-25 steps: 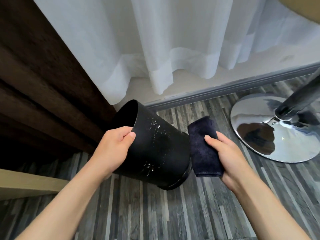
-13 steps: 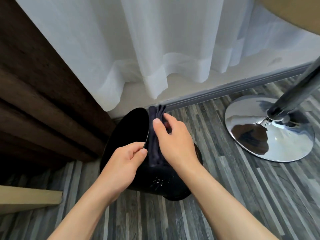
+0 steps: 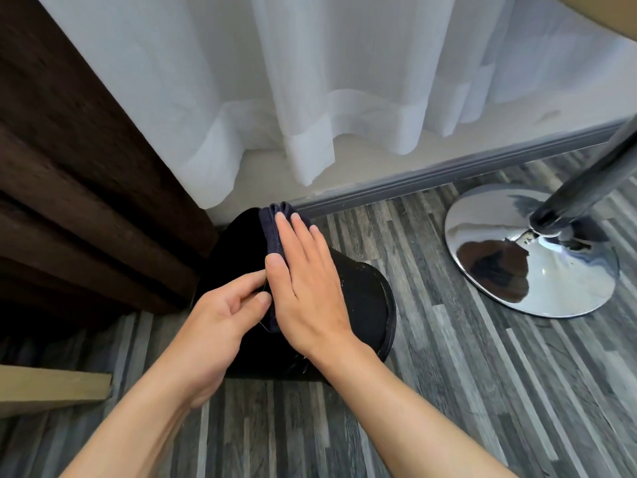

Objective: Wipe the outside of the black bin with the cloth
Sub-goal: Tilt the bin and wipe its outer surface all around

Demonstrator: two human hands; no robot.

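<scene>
I see the black bin (image 3: 365, 301) as smooth plastic with a dull sheen, and the cloth (image 3: 273, 232) on it as dark, soft, matt fabric. At three o'clock the table base (image 3: 517, 257) is mirror-polished chrome. The floor (image 3: 448, 391) looks like matt grey wood-grain planks; at twelve o'clock the curtain (image 3: 310, 81) is sheer white fabric.

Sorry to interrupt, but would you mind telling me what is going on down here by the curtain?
A person is cleaning a black bin that is tipped over above the grey plank floor. The left hand grips the bin's rim, while the right hand lies flat on a dark folded cloth, pressing it against the bin's outer wall near the rim. A chrome table base stands to the right.
</scene>
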